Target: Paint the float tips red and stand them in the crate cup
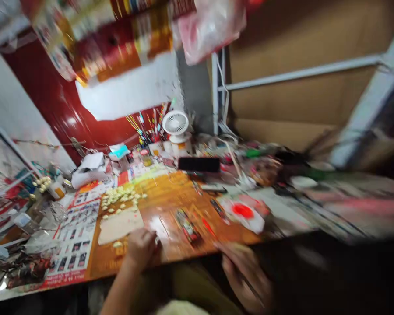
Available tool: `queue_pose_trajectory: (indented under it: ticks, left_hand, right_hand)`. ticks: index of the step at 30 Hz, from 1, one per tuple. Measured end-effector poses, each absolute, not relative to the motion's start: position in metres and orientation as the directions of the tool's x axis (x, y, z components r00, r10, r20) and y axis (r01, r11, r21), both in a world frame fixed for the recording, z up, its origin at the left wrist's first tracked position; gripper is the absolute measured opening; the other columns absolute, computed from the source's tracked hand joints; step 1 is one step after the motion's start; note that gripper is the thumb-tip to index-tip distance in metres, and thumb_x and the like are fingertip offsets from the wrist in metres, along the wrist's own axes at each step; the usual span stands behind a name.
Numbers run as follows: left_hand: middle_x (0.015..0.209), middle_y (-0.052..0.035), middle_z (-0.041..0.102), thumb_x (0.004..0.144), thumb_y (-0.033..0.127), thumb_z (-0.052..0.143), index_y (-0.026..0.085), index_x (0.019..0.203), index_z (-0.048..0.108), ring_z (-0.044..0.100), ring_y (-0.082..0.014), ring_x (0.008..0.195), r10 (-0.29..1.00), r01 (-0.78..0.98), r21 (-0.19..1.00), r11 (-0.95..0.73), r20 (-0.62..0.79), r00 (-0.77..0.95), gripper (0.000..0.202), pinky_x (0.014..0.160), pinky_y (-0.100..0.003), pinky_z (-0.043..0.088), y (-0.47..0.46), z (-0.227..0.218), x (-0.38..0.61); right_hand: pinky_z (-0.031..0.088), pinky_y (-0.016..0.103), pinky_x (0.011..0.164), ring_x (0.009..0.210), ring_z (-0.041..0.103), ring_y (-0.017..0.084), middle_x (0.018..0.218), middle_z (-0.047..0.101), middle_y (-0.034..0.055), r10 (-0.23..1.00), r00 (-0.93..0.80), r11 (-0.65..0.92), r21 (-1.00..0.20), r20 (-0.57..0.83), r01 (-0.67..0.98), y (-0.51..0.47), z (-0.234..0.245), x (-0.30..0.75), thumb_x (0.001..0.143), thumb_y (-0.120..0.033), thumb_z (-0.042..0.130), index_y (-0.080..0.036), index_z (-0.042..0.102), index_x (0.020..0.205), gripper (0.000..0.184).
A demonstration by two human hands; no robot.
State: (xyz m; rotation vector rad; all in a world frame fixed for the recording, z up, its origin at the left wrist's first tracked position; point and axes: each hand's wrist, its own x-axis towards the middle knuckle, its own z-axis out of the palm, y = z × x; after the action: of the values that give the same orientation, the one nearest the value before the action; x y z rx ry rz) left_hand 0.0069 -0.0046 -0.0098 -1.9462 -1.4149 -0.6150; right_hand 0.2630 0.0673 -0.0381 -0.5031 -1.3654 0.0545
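My left hand (142, 247) is closed at the table's front edge, beside a pale sheet of paper (120, 225). Whatever its fingers pinch is too small and blurred to name. In my right hand (244, 273) is a thin paintbrush (209, 228) whose red tip points up and left over the wooden tabletop. Red paint (243, 211) lies on a white piece of material to the right of the brush tip. Between my hands is a small dark, multicoloured object (188, 226), blurred. Many small pale yellow pieces (123, 195) are scattered behind the paper.
A phone (198, 164) stands at the back, with a small white fan (175, 123) and brushes in holders (156, 148) behind it. Clutter lines the right side. Printed sheets (75, 236) cover the left. A dark bundle (29, 269) sits at the front left corner.
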Motion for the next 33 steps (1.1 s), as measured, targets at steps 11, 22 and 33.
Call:
queue_pose_trajectory:
  ticks: [11,22,33]
  left_hand:
    - [0.084,-0.0043,0.072,0.094,0.022,0.057,0.021,0.105,0.066,0.065,-0.0161,0.075,0.718,0.925,-0.142,-0.352,0.593,0.364,0.014,0.073,-0.029,0.046,0.009,-0.004,-0.002]
    - [0.086,-0.0049,0.074,0.094,0.022,0.059,0.020,0.108,0.066,0.067,-0.0162,0.076,0.728,0.924,-0.119,-0.364,0.582,0.362,0.016,0.072,-0.029,0.046,0.009,-0.003,-0.002]
    - [0.085,-0.0049,0.074,0.096,0.026,0.055,0.021,0.104,0.069,0.066,-0.0157,0.075,0.739,0.934,-0.121,-0.337,0.580,0.342,0.017,0.072,-0.029,0.047,0.009,-0.005,0.000]
  right_hand:
    - [0.058,0.041,0.078,0.091,0.062,0.020,0.100,0.071,0.0066,0.480,0.002,0.812,-0.445,0.877,0.379,0.061,-0.085,0.276,0.090,-0.012,0.056,-0.024,0.063,0.125,0.038]
    - [0.055,0.041,0.079,0.090,0.062,0.019,0.103,0.073,0.0062,0.489,-0.012,0.799,-0.443,0.872,0.407,0.060,-0.091,0.271,0.088,-0.009,0.057,-0.024,0.063,0.125,0.040]
    - [0.056,0.043,0.085,0.096,0.060,0.020,0.105,0.072,0.0043,0.510,-0.039,0.812,-0.466,0.859,0.353,0.043,-0.087,0.270,0.090,-0.014,0.057,-0.030,0.058,0.134,0.047]
